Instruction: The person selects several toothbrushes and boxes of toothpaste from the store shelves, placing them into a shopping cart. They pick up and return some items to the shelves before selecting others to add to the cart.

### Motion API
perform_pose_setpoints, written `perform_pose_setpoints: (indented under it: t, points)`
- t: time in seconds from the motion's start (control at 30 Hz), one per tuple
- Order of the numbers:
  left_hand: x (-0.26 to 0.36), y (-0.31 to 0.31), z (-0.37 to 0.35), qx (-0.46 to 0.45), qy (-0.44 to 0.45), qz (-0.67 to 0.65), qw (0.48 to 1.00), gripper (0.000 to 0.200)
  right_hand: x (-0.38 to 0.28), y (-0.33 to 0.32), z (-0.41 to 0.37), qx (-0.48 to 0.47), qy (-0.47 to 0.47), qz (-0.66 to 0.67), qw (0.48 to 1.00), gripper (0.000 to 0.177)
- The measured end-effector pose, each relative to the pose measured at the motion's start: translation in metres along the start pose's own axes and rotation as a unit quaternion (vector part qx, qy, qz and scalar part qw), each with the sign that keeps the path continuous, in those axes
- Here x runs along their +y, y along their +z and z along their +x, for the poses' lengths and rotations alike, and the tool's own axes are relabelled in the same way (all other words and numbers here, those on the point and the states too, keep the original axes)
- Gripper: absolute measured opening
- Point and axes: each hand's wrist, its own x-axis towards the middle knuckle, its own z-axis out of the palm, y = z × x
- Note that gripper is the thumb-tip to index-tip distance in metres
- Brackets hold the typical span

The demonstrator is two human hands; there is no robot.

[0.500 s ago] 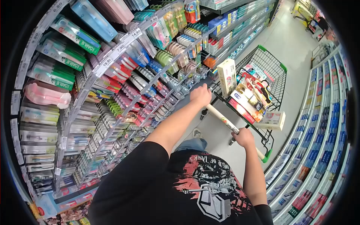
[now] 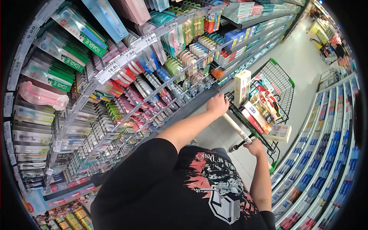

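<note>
Both grips are closed around the handle (image 2: 237, 128): the left hand (image 2: 217, 104) near its left end, the right hand (image 2: 255, 148) toward its right end. Its long axis runs crosswise between them. The wire cart (image 2: 286, 97) lies ahead; the left hand is nearer to the rack (image 2: 128, 56).

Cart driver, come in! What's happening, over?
Left hand and right hand on handle. Shopping cart carrying boxes. Shelves both sides; nothing seen blocking just ahead.

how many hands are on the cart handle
2: the left hand toward the left end of the cart handle, the right hand toward its right end.
</note>
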Motion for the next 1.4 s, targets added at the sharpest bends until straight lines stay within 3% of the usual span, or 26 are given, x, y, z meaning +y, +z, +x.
perform_pose_setpoints:
  t: [0.13, 0.2, 0.27, 0.4, 0.47, 0.53, 0.63, 0.73, 0.8, 0.87, 1.0, 1.07, 1.2, 1.4]
  points:
    - [-0.025, 0.003, -0.010, -0.004, 0.037, -0.053, 0.998, 0.046, 0.004, -0.005, 0.001, 0.011, -0.008, -0.011, 1.000, 0.045]
    - [-0.059, 0.005, -0.020, 0.050, 0.098, -0.213, 0.971, 0.042, -0.003, -0.005, -0.003, 0.039, -0.019, -0.029, 0.999, 0.042]
    - [-0.072, -0.047, -0.044, 0.064, 0.008, -0.321, 0.945, 0.033, -0.012, -0.007, -0.010, 0.038, -0.014, -0.048, 0.998, 0.041]
    - [-0.132, -0.113, -0.060, 0.295, -0.041, -0.324, 0.898, 0.021, -0.011, 0.005, -0.011, 0.056, -0.005, -0.077, 0.995, 0.039]
    - [-0.145, -0.160, -0.059, 0.357, -0.081, -0.300, 0.881, 0.023, -0.015, 0.006, -0.017, 0.059, -0.006, -0.078, 0.995, 0.039]
    - [-0.157, -0.191, -0.044, 0.477, -0.020, -0.214, 0.852, 0.032, -0.016, 0.013, -0.021, 0.075, -0.009, -0.060, 0.995, 0.041]
    - [-0.172, -0.215, -0.023, 0.538, 0.013, -0.103, 0.836, 0.043, -0.020, 0.017, -0.028, 0.082, -0.003, -0.069, 0.994, 0.042]
    - [-0.178, -0.222, -0.005, 0.559, 0.011, -0.094, 0.824, 0.047, -0.023, 0.020, -0.033, 0.084, -0.001, -0.069, 0.994, 0.044]
    - [-0.189, -0.219, 0.009, 0.564, 0.002, -0.167, 0.809, 0.048, -0.024, 0.022, -0.035, 0.080, 0.008, -0.095, 0.992, 0.042]
    - [-0.194, -0.223, 0.015, 0.526, -0.016, -0.263, 0.808, 0.043, -0.028, 0.022, -0.039, 0.075, 0.018, -0.096, 0.992, 0.044]
    - [-0.198, -0.228, 0.016, 0.474, -0.035, -0.262, 0.840, 0.034, -0.025, 0.030, -0.039, 0.088, 0.017, -0.105, 0.990, 0.045]
    - [-0.200, -0.225, 0.019, 0.433, 0.024, -0.389, 0.813, 0.024, -0.026, 0.033, -0.042, 0.106, 0.009, -0.091, 0.990, 0.046]
    - [-0.210, -0.224, 0.021, 0.394, 0.015, -0.326, 0.859, 0.026, -0.030, 0.031, -0.045, 0.084, 0.020, -0.105, 0.991, 0.044]
    - [-0.192, -0.224, -0.004, 0.386, -0.004, -0.384, 0.839, 0.026, -0.031, 0.031, -0.045, 0.079, 0.015, -0.102, 0.992, 0.042]
